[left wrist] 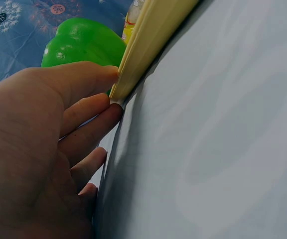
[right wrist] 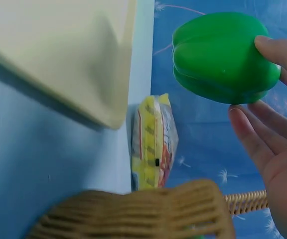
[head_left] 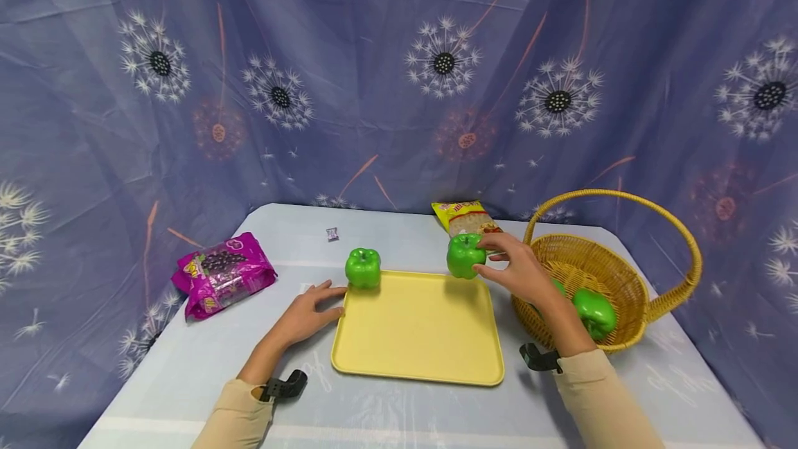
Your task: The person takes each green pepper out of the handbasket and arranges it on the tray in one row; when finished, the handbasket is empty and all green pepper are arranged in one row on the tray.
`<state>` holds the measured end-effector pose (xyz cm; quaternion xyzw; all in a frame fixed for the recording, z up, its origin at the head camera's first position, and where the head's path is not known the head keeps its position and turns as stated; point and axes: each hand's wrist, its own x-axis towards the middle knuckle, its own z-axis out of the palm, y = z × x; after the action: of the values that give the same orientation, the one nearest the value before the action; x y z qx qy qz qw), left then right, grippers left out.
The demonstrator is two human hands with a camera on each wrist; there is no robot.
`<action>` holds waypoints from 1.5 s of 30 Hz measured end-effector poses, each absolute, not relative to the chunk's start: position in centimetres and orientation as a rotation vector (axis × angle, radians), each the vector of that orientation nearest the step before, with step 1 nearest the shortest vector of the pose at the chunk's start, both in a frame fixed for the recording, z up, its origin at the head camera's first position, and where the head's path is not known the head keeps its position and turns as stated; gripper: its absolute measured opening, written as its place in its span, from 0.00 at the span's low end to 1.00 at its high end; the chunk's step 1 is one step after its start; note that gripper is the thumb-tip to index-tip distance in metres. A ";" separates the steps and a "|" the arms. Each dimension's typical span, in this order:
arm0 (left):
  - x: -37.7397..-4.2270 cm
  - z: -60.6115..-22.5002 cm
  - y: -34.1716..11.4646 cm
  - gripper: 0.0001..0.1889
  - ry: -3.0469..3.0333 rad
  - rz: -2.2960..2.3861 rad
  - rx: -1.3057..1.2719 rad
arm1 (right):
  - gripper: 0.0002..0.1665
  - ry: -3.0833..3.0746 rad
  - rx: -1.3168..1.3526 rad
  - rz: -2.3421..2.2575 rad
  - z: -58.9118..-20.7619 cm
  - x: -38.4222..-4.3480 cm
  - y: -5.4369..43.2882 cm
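Faint white script, unreadable, runs over the pale tablecloth (head_left: pixel 430 423) before the yellow rectangular plastic tray (head_left: pixel 418 328). The left hand (head_left: pixel 305 317), fingers relaxed and spread, touches the tray's left edge. Right of it, a tan wicker basket (head_left: pixel 634 296) holds glossy green bell peppers (head_left: pixel 595 312). Over its far right corner, the right hand (head_left: pixel 522 267) pinches another green pepper (head_left: pixel 463 257) between thumb and fingers; one more (head_left: pixel 363 267) sits at its far left corner. Left of the tray lies a purple plastic bag (head_left: pixel 226 276) picturing dark fruit; beyond it, a yellow bag (head_left: pixel 467 219) with red characters. Neither label is legible.
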<state>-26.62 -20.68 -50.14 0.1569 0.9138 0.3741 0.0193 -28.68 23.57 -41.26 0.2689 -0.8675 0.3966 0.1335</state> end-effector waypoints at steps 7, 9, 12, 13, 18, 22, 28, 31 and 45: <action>-26.6 -50.0 -20.7 0.25 2.836 1.152 0.467 | 0.24 -2.508 0.815 1.185 -42.0 -29.6 22.4; -26.6 -50.0 -20.7 0.25 2.837 1.151 0.464 | 0.23 -2.504 0.829 1.195 -42.2 -29.7 22.0; -26.6 -49.9 -20.7 0.25 2.832 1.153 0.465 | 0.23 -2.515 0.824 1.207 -42.5 -29.9 21.4; -26.6 -49.9 -20.7 0.25 2.831 1.155 0.466 | 0.23 -2.520 0.815 1.215 -42.6 -29.9 21.2; -26.6 -50.0 -20.8 0.24 2.830 1.160 0.472 | 0.23 -2.545 0.818 1.245 -42.9 -30.2 20.0; -26.6 -50.1 -20.7 0.24 2.830 1.160 0.467 | 0.23 -2.552 0.836 1.273 -43.1 -30.5 19.0; -26.7 -50.2 -20.6 0.25 2.822 1.153 0.470 | 0.23 -2.549 0.850 1.307 -43.8 -31.0 17.9; -26.7 -50.2 -20.7 0.25 2.831 1.153 0.464 | 0.22 -2.560 0.880 1.317 -44.1 -31.3 17.2; -26.6 -50.1 -20.7 0.25 2.840 1.151 0.459 | 0.20 -2.527 0.990 1.365 -45.7 -32.2 14.3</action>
<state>-26.63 -20.72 -50.14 0.1480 0.9163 0.3715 0.0216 -32.17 14.34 -45.72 0.3256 -0.8307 0.4486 0.0520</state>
